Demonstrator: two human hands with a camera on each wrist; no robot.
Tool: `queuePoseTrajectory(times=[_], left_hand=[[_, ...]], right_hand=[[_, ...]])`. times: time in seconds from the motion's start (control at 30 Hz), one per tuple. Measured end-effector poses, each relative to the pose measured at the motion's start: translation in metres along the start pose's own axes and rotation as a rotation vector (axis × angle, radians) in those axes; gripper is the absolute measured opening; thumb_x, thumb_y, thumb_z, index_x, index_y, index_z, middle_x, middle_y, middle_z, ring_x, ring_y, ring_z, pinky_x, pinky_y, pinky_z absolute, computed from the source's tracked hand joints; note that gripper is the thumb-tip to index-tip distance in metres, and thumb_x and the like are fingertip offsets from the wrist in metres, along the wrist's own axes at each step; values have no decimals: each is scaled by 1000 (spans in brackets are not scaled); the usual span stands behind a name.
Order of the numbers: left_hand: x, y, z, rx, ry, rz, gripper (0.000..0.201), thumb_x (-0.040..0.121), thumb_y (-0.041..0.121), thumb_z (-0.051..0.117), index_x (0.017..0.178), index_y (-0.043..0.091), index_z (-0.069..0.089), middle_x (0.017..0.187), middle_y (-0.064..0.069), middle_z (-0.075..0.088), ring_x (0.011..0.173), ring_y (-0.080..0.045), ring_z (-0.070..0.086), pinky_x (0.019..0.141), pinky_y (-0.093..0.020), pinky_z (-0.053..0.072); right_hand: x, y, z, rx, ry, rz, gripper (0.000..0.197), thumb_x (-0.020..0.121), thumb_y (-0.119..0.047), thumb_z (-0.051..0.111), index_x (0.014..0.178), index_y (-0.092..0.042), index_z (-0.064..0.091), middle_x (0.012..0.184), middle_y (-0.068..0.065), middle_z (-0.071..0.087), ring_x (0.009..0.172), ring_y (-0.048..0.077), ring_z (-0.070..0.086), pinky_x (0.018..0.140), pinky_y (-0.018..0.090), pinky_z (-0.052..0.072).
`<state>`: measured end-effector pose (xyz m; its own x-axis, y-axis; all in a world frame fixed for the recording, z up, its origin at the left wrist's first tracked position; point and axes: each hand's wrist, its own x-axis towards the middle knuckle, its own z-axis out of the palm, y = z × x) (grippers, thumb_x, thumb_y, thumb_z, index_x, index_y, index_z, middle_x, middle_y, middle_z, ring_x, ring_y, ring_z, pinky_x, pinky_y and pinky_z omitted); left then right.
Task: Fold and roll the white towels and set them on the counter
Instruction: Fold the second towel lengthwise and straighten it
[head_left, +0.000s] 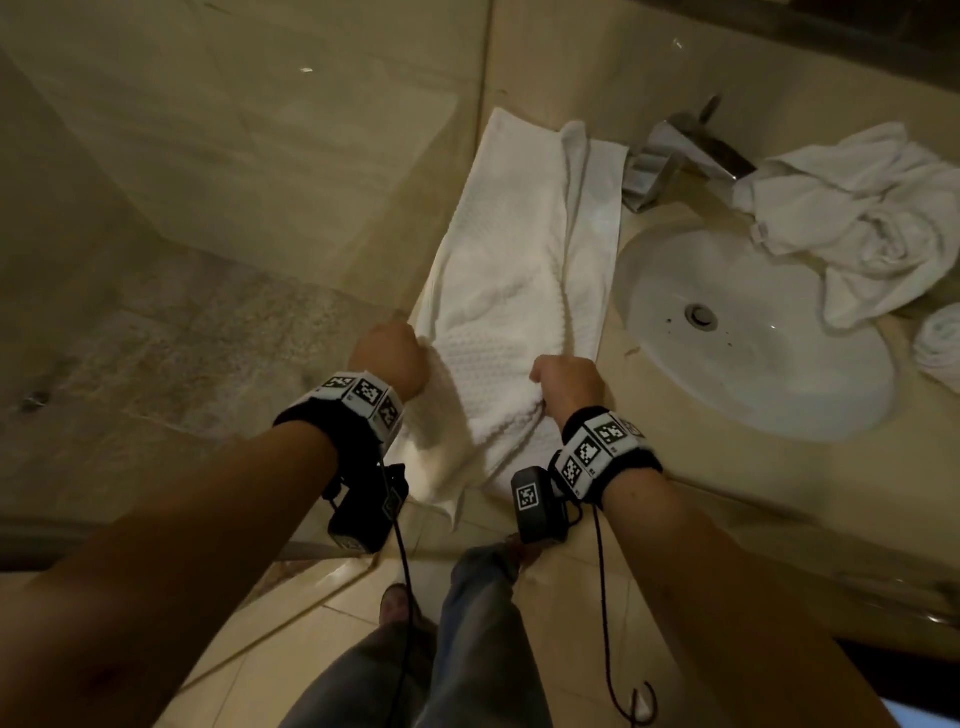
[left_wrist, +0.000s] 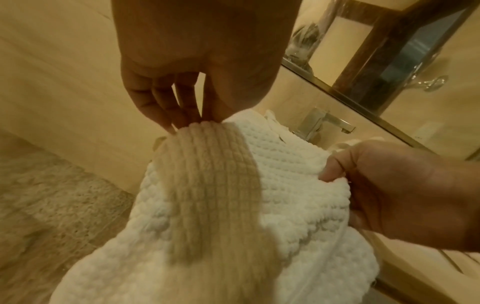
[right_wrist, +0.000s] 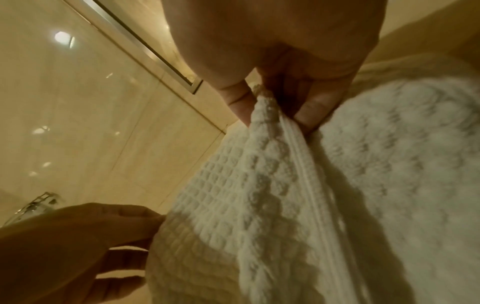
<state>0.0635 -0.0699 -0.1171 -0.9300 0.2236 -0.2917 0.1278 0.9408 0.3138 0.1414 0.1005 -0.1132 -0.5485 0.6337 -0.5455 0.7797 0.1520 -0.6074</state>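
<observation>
A white waffle-textured towel (head_left: 514, 270) lies lengthwise on the beige counter (head_left: 649, 467), folded into a long strip, its near end hanging over the front edge. My left hand (head_left: 387, 356) pinches the towel's left edge near the front. My right hand (head_left: 566, 382) pinches its right edge. In the left wrist view my left hand (left_wrist: 187, 121) grips a raised fold of the towel (left_wrist: 233, 195), and the right hand (left_wrist: 389, 185) holds the other side. In the right wrist view my right hand (right_wrist: 275, 111) pinches a bunched ridge of the towel (right_wrist: 259, 174).
A white round sink (head_left: 748, 332) sits right of the towel, with a chrome faucet (head_left: 675, 156) behind it. A crumpled white towel (head_left: 872, 218) lies at the back right, and a rolled towel (head_left: 940, 348) at the right edge. A tiled wall stands to the left.
</observation>
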Motion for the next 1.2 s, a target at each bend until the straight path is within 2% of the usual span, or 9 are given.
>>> queuePoseTrajectory(times=[0.1, 0.2, 0.4, 0.47, 0.57, 0.7, 0.83, 1.0, 1.2], left_hand=[[1, -2, -5, -78, -3, -41, 33, 97, 18, 42, 120, -2, 54, 116, -20, 61, 105, -35, 59, 77, -36, 44], [-1, -7, -9, -165, -21, -89, 48, 93, 36, 54, 122, -2, 48, 120, -20, 59, 107, -35, 57, 75, -34, 41], [8, -5, -5, -37, -167, -120, 77, 81, 66, 54, 129, 5, 51, 120, -14, 60, 103, -33, 60, 75, -33, 47], [11, 0, -6, -44, -171, -124, 65, 83, 59, 57, 117, 4, 58, 105, -13, 62, 91, -31, 60, 69, -33, 46], [9, 5, -10, -9, -166, -97, 46, 86, 45, 61, 105, 3, 61, 87, -10, 58, 75, -28, 55, 64, -30, 42], [10, 3, -17, 79, -166, -29, 40, 89, 34, 59, 115, 3, 60, 106, -14, 64, 93, -30, 62, 70, -31, 47], [6, 1, -33, 79, -125, 26, 33, 93, 22, 52, 113, -3, 60, 118, -19, 61, 108, -34, 59, 81, -35, 45], [-3, -2, -47, -86, -2, 154, 24, 94, 14, 48, 110, -4, 48, 112, -24, 58, 103, -39, 56, 76, -37, 41], [-15, -15, -16, -285, -10, -4, 29, 98, 17, 44, 117, -5, 47, 121, -26, 56, 110, -39, 54, 86, -39, 42]], right_hand=[[0, 8, -4, -62, 27, -66, 33, 97, -11, 40, 117, 4, 62, 123, 22, 59, 115, 36, 54, 94, 39, 43], [-5, 5, -9, -82, 82, -43, 32, 99, -2, 37, 117, 7, 62, 125, 24, 59, 115, 35, 57, 91, 37, 46], [-10, 6, -8, 45, -6, -65, 26, 82, -19, 54, 102, -5, 61, 101, 10, 62, 98, 32, 59, 77, 35, 44], [-12, 9, -7, 133, -43, -82, 36, 73, -28, 59, 104, -9, 61, 102, 7, 64, 95, 30, 60, 80, 36, 48], [-14, 18, -8, 129, -72, -123, 24, 81, -26, 65, 99, -12, 58, 93, 3, 62, 91, 26, 60, 77, 32, 48], [-13, 30, -7, 75, -52, -182, 20, 91, -23, 61, 108, -14, 54, 103, 2, 61, 92, 22, 57, 75, 26, 40], [-11, 29, -7, -40, -35, -223, 35, 98, -24, 49, 130, -11, 50, 127, 7, 57, 112, 25, 55, 81, 24, 37], [-10, 28, -5, -111, -26, -258, 39, 100, -19, 44, 139, -13, 43, 135, 12, 53, 119, 30, 52, 91, 26, 40], [-8, 33, -15, -134, 49, -280, 35, 100, -20, 45, 135, -14, 49, 129, 14, 57, 115, 30, 54, 86, 25, 39]])
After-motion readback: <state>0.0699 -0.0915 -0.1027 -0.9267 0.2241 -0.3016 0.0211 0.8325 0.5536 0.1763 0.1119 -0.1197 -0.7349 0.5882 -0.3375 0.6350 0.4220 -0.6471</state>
